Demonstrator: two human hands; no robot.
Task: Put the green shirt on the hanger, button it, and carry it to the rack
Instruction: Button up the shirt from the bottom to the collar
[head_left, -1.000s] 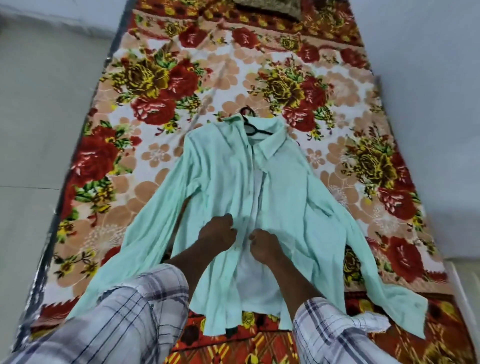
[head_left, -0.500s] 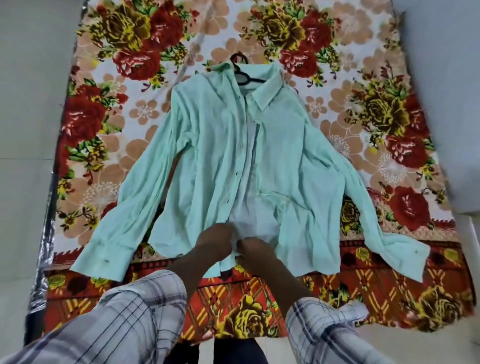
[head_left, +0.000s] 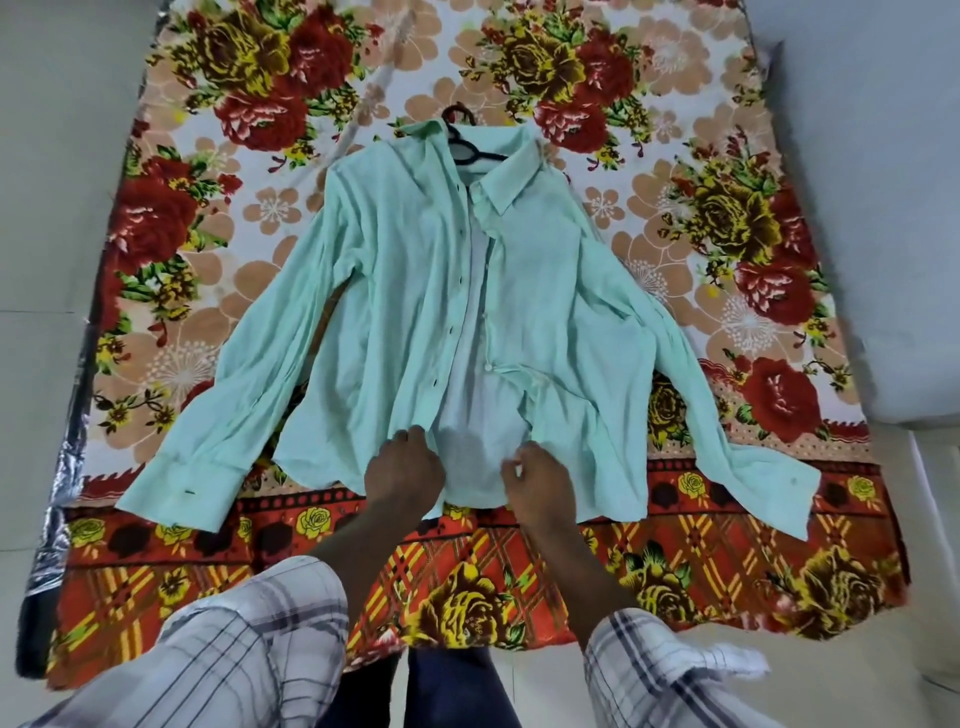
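The mint-green shirt (head_left: 561, 312) lies face up on the bed, sleeves spread to both sides and front unbuttoned, with its paler inside showing down the middle. A black hanger (head_left: 470, 150) sits inside the collar, its hook poking out past the top. My left hand (head_left: 402, 470) grips the left front edge near the hem, fingers curled round the cloth. My right hand (head_left: 537, 483) pinches the right front edge near the hem. The two hands are a short gap apart.
A floral bedsheet (head_left: 218, 218) in red, yellow and peach covers the bed, and its patterned border hangs over the near edge. Pale floor runs along the left side, a pale wall along the right. My checked sleeves fill the bottom of the view.
My hands slid from the shirt's middle down to its hem, still holding the front edges, then drew slightly apart. The view pulled back and tilted down, showing the bed's near edge.
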